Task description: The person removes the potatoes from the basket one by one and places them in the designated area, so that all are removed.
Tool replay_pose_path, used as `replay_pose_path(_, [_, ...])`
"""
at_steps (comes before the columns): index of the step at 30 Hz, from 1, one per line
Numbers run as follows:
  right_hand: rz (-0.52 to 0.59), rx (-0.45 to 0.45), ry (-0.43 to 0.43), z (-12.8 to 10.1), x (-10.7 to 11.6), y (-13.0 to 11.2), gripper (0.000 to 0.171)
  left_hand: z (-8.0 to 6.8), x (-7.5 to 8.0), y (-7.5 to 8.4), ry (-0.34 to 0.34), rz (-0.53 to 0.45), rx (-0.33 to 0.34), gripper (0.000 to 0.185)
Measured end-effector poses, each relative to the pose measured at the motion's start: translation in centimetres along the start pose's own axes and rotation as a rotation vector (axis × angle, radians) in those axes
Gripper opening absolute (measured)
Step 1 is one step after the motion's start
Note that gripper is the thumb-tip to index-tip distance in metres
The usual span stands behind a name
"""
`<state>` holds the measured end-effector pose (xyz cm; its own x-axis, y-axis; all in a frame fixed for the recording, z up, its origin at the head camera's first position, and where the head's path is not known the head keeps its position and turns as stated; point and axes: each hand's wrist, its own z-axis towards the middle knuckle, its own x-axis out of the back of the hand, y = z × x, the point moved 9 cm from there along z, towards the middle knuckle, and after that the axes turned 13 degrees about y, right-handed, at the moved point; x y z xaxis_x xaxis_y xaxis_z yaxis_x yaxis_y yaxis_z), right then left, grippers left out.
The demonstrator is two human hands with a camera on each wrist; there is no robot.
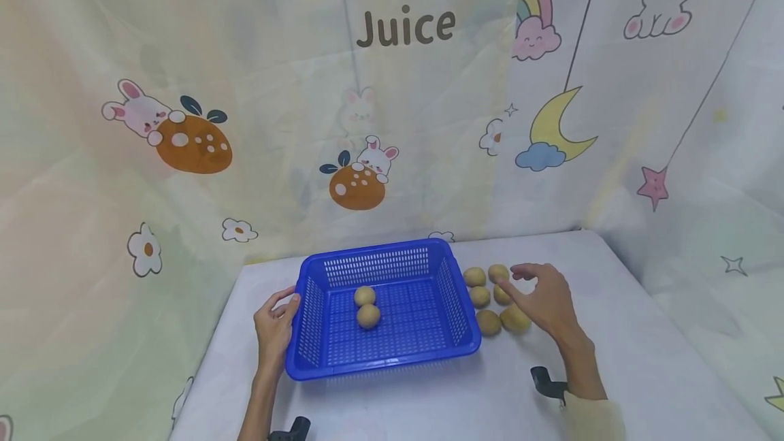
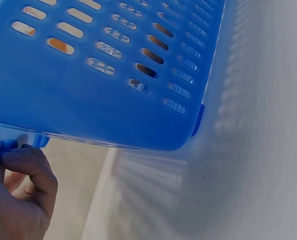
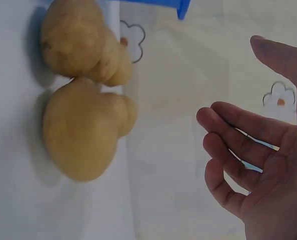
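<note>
A blue plastic basket (image 1: 392, 362) with slotted walls stands on the table, two potatoes (image 1: 369, 316) touching each other on its floor. My left hand (image 1: 273, 329) grips the basket's left rim, thumb on top; in the left wrist view its curled fingers (image 2: 41, 175) are at the blue edge. To the right of the basket, several potatoes (image 1: 488, 323) lie in a loose cluster. Over that cluster's right side hovers my right hand (image 1: 547, 299), thumb and fingers spread apart, holding nothing. The right wrist view shows the hand's palm (image 3: 273, 195) apart from a large potato (image 3: 81, 132).
A white-covered table (image 1: 429, 400) carries everything. Behind it hangs a printed cloth (image 1: 429, 121) with rabbits, fruit and a moon, and similar cloth encloses both sides. Black wrist mounts (image 1: 547, 384) stick out from the forearms.
</note>
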<state>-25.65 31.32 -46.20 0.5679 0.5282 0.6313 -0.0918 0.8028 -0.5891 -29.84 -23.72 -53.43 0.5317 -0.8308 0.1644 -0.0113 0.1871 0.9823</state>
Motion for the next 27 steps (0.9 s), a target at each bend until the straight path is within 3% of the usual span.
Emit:
replay_pose_path(14, [0.111, 0.160, -0.017, 3.8, -2.0, -8.5, 0.055, 0.0, 0.1, 0.3, 0.007, 0.012, -0.008, 0.038])
replay_pose_path(27, [0.127, 0.312, -0.066, 5.1, -4.1, -15.1, 0.052, 0.0, 0.1, 0.2, 0.011, -0.008, -0.012, 0.036])
